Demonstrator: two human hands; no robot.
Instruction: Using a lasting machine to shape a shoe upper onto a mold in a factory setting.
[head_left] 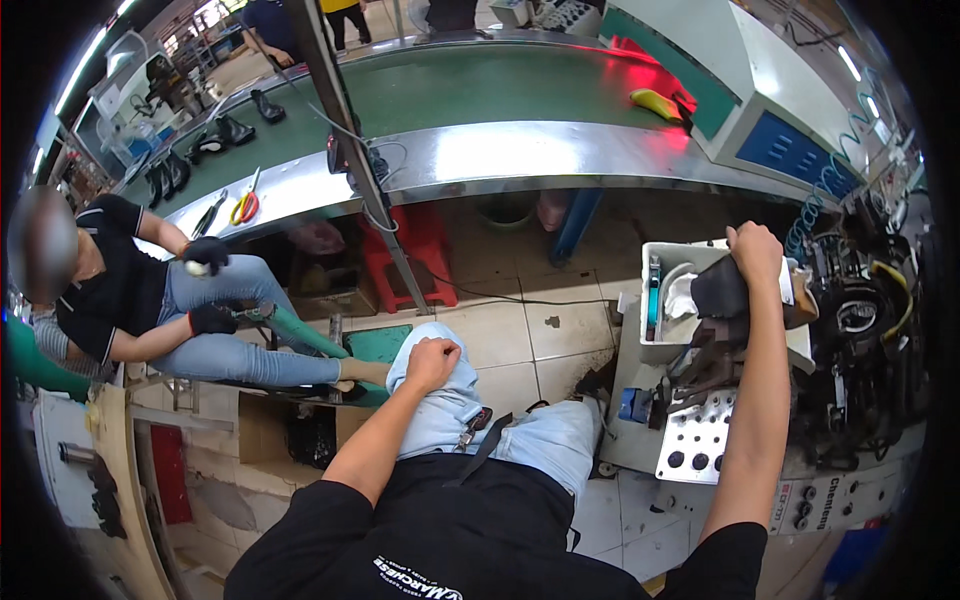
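Observation:
My left hand [432, 364] rests on my left knee, its fingers curled in, with nothing visible in them. My right arm reaches forward to a workstation at the right. There my right hand [757, 255] has its fingers bent over at the far side of a pale open bin [652, 352]. Just beside that hand is a dark block-like piece [720, 290]; whatever the fingers grip is hidden. Inside the bin are a white crumpled piece [681, 294] and a teal strip-shaped item [654, 300]. A brown piece [803, 303] shows past my forearm.
A perforated metal plate [690, 440] lies nearer me. Black machinery [860, 320] crowds the right. Ahead runs a green conveyor [480, 85] with shoes, scissors [246, 203] and a yellow-green shoe [656, 104]. A gloved co-worker [120, 290] sits left, near a red stool [405, 255].

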